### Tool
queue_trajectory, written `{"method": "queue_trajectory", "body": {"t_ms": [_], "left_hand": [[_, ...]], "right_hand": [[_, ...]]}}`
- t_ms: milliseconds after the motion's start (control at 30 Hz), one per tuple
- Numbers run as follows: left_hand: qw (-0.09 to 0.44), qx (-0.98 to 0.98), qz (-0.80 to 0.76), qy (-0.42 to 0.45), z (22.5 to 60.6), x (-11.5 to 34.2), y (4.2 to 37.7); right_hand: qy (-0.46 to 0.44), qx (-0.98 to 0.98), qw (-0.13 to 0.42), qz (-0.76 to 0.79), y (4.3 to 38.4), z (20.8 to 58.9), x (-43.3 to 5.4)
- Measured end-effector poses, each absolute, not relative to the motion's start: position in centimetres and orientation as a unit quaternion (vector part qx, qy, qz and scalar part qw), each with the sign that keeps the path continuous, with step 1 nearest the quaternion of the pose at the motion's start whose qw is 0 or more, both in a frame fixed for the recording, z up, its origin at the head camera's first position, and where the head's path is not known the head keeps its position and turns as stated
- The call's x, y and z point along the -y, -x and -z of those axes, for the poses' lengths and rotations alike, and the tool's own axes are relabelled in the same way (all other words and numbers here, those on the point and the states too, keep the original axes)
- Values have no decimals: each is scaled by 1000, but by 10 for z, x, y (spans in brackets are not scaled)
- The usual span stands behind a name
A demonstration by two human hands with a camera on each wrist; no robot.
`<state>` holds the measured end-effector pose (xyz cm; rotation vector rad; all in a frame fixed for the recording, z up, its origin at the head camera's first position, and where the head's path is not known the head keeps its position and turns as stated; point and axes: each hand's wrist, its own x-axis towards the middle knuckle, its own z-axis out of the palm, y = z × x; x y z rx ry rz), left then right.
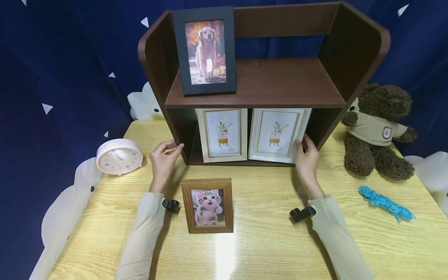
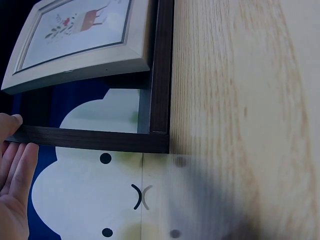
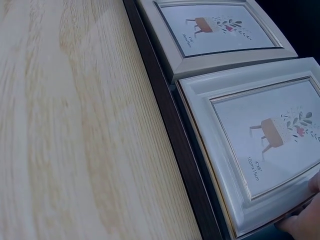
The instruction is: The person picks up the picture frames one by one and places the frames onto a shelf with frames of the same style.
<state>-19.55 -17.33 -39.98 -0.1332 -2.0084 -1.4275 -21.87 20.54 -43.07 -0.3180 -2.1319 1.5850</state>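
Pinching the white frame (image 1: 276,134) by its edge, the right hand (image 1: 308,160) apparently steadies it beside the cream frame (image 1: 224,136) on the lower shelf (image 1: 195,159), while the left hand (image 1: 163,160) grips the side panel (image 1: 181,124), likely for bracing.

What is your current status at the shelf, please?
Left hand pinches left side of shelf; right hand grips white frame by its right edge. White frame beside cream frame. Kitten frame in front; nothing visibly blocking either hand.
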Motion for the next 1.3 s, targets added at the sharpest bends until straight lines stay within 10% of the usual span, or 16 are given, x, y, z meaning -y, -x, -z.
{"method": "queue_trajectory", "body": {"t_ms": [1300], "left_hand": [[323,773,544,43,397,172,194]], "right_hand": [[77,763,206,-607,194,420,-208]]}}
